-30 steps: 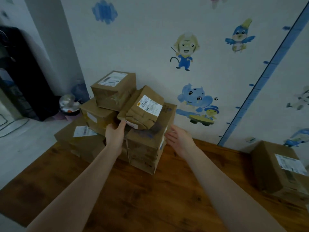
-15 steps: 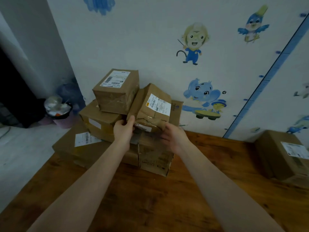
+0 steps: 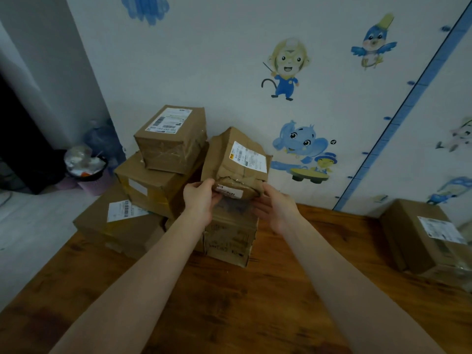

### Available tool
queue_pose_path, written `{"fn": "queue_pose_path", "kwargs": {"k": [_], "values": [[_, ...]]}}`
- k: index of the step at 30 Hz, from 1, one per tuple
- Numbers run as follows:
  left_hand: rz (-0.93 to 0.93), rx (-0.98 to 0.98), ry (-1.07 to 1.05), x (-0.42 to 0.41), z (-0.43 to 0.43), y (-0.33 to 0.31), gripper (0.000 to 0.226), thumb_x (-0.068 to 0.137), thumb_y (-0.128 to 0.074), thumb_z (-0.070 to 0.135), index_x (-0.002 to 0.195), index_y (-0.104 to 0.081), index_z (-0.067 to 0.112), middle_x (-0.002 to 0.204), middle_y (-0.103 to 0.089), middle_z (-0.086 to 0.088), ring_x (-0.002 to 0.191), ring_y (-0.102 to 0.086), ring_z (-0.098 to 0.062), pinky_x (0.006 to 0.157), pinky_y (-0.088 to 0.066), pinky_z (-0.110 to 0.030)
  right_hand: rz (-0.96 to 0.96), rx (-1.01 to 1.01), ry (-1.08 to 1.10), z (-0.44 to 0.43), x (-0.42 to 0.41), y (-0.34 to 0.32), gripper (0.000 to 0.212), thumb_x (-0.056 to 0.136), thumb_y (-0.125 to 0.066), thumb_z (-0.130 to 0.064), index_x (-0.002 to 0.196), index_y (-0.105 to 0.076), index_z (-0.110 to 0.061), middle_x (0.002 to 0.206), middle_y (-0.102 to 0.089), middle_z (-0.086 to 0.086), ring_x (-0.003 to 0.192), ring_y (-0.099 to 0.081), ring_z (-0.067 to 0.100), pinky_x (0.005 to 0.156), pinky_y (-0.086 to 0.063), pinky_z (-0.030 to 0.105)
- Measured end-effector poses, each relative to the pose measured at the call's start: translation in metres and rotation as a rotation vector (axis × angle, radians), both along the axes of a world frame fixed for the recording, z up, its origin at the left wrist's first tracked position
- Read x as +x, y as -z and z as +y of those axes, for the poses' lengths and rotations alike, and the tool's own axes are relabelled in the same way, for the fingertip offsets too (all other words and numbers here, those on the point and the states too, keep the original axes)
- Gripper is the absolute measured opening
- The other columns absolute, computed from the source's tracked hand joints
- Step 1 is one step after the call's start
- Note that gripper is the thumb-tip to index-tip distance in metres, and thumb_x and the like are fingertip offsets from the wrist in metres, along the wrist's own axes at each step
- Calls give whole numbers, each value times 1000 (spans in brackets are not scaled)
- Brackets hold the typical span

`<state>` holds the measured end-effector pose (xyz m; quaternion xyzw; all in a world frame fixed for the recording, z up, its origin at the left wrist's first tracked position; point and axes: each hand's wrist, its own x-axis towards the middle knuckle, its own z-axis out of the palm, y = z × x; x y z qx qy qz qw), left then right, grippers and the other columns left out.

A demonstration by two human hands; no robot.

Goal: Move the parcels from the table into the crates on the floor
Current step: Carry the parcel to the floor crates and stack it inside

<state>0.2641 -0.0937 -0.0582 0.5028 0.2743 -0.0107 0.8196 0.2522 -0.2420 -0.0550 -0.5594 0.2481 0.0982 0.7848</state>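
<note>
A crumpled brown parcel [image 3: 236, 159] with a white label is tilted up above the pile on the wooden table [image 3: 229, 302]. My left hand [image 3: 200, 200] grips its lower left corner and my right hand [image 3: 274, 208] holds its lower right edge from beneath. Below it stands a cardboard box [image 3: 229, 238]. To the left are three stacked boxes: a small labelled one [image 3: 171, 139] on top, a middle one [image 3: 153, 182], and a flat wide one [image 3: 120, 223] at the bottom. No crate is in view.
Another labelled box [image 3: 424, 236] sits at the table's right edge. A pink waste bin [image 3: 86, 169] full of rubbish stands on the floor to the left, beside a dark piece of furniture [image 3: 23, 149]. The decorated wall [image 3: 281, 72] is directly behind the pile.
My right hand came in from the side box to the crumpled parcel's edge. Both hands have lifted and tipped the parcel up off the box under it.
</note>
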Motion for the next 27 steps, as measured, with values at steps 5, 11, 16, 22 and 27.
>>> {"fn": "queue_pose_path", "kwargs": {"k": [5, 11, 16, 22, 27], "values": [[-38, 21, 122, -19, -27, -3, 39, 93, -50, 1, 131, -45, 2, 118, -60, -21, 96, -66, -26, 71, -59, -30, -28, 71, 3, -28, -11, -10, 32, 87, -66, -23, 114, -52, -13, 113, -60, 11, 100, -61, 29, 92, -50, 49], [-125, 282, 332, -33, -50, -12, 63, 82, -70, 33, 135, -44, 11, 126, -57, -9, 110, -57, -22, 90, -50, -37, -82, -102, -33, -62, -32, -8, 27, 87, -64, -6, 110, -56, -15, 96, -64, 5, 88, -62, 22, 86, -51, 44], [-153, 451, 442, -39, -66, -16, 61, 79, -74, 23, 132, -47, 9, 121, -59, -3, 94, -53, -9, 73, -43, -19, -95, -121, -78, -82, -47, -13, 39, 83, -70, -13, 119, -56, -12, 106, -65, 7, 98, -62, 25, 76, -54, 40], [-174, 483, 507, -45, -78, -18, 69, 79, -75, 26, 136, -41, 10, 130, -54, -4, 101, -50, -12, 80, -40, -25, -173, -124, 14, -100, -56, -21, 26, 91, -60, -14, 117, -56, -17, 104, -63, 2, 94, -60, 18, 77, -54, 37], [-210, 429, 473, -46, -86, -25, 79, 71, -80, 30, 136, -41, 8, 129, -54, -2, 114, -52, -18, 85, -42, -29, -217, -191, -83, -107, -69, -24, 27, 91, -59, -10, 118, -58, -13, 102, -65, 1, 94, -62, 16, 74, -53, 33]]}}
